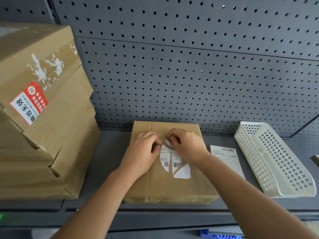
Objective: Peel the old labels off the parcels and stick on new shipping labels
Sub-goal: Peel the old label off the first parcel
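Observation:
A flat brown cardboard parcel (172, 185) lies on the grey shelf in front of me. Its old white label (174, 163) is torn into ragged strips with barcodes showing. My left hand (143, 152) rests on the parcel's top and pinches the label's upper left edge. My right hand (186, 144) pinches a torn strip at the label's top. A new white shipping label (227, 159) lies flat on the shelf just right of the parcel.
A stack of large cardboard boxes (39, 118) fills the left side; the top one carries a red-and-white sticker (29, 102). A white plastic mesh basket (276, 157) stands at the right. The grey pegboard wall (189, 66) closes off the back.

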Demonstrator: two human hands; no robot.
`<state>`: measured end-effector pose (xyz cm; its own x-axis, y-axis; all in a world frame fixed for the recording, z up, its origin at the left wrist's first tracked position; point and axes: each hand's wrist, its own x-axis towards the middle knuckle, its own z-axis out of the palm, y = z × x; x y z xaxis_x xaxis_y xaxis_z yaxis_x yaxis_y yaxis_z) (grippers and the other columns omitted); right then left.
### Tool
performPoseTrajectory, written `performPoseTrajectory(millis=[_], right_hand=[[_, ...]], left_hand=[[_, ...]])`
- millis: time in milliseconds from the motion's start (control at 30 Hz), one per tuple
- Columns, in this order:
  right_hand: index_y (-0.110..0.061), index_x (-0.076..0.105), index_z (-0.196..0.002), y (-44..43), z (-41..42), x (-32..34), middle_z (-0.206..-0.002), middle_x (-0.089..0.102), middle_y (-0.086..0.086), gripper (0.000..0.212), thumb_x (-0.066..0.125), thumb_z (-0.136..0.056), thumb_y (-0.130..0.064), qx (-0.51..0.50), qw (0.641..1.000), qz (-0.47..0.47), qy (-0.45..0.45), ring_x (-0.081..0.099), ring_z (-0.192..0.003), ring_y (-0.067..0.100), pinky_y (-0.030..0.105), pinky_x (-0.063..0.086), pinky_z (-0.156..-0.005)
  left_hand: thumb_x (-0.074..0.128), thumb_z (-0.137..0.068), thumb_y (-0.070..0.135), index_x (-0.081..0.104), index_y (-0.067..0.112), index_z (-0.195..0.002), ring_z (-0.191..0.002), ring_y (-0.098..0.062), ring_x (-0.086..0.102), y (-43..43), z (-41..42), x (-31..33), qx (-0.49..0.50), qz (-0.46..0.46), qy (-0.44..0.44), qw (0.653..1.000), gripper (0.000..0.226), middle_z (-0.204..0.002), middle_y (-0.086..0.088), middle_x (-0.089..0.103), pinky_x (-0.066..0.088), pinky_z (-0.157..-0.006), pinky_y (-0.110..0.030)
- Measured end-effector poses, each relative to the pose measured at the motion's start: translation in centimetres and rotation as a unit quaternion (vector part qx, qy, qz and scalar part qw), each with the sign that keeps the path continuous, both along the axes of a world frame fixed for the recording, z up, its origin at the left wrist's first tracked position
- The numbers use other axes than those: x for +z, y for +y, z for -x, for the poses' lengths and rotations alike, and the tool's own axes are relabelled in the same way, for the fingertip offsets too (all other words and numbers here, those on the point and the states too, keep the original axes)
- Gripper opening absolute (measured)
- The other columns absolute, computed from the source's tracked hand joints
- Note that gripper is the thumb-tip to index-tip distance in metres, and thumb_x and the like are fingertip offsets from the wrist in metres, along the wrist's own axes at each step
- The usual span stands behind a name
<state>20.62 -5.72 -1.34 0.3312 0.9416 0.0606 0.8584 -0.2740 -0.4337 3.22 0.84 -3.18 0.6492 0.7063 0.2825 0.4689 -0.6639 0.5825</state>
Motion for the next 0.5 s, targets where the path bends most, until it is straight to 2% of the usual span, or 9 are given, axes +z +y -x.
performPoseTrajectory(millis=[133, 300, 500], right_hand=[[-0.033, 0.065, -0.096, -0.25, -0.12, 0.12, -0.085, 0.065, -0.018, 0.02, 0.048, -0.096, -0.022, -0.013, 0.999, 0.007, 0.037, 0.06, -0.076, 0.009, 0.034, 0.053, -0.072], [-0.032, 0.066, -0.099, -0.15, 0.3, -0.13, -0.102, 0.066, -0.016, 0.022, 0.047, -0.099, -0.023, -0.015, 1.0, -0.012, 0.025, 0.062, -0.085, 0.013, 0.036, 0.053, -0.075], [-0.032, 0.066, -0.099, -0.47, 0.21, -0.2, -0.099, 0.066, -0.019, 0.022, 0.046, -0.099, -0.023, -0.026, 0.998, -0.019, 0.044, 0.061, -0.085, 0.01, 0.035, 0.052, -0.077]], left_hand=[[0.059, -0.095, 0.024, 0.062, 0.027, -0.095, -0.11, 0.003, 0.045, 0.0, 0.07, -0.01, 0.002, -0.001, -0.001, 1.0, 0.005, -0.115, 0.023, 0.059, 0.032, -0.077, -0.013], [0.058, -0.095, 0.023, 0.063, 0.026, -0.097, -0.111, 0.002, 0.045, 0.06, 0.05, 0.03, 0.001, -0.005, 0.004, 1.0, 0.006, -0.117, 0.022, 0.059, 0.032, -0.079, -0.016], [0.058, -0.096, 0.023, 0.063, 0.026, -0.096, -0.112, 0.001, 0.045, -0.02, 0.02, 0.01, 0.003, -0.003, 0.0, 1.0, 0.006, -0.117, 0.023, 0.058, 0.034, -0.083, -0.021]])
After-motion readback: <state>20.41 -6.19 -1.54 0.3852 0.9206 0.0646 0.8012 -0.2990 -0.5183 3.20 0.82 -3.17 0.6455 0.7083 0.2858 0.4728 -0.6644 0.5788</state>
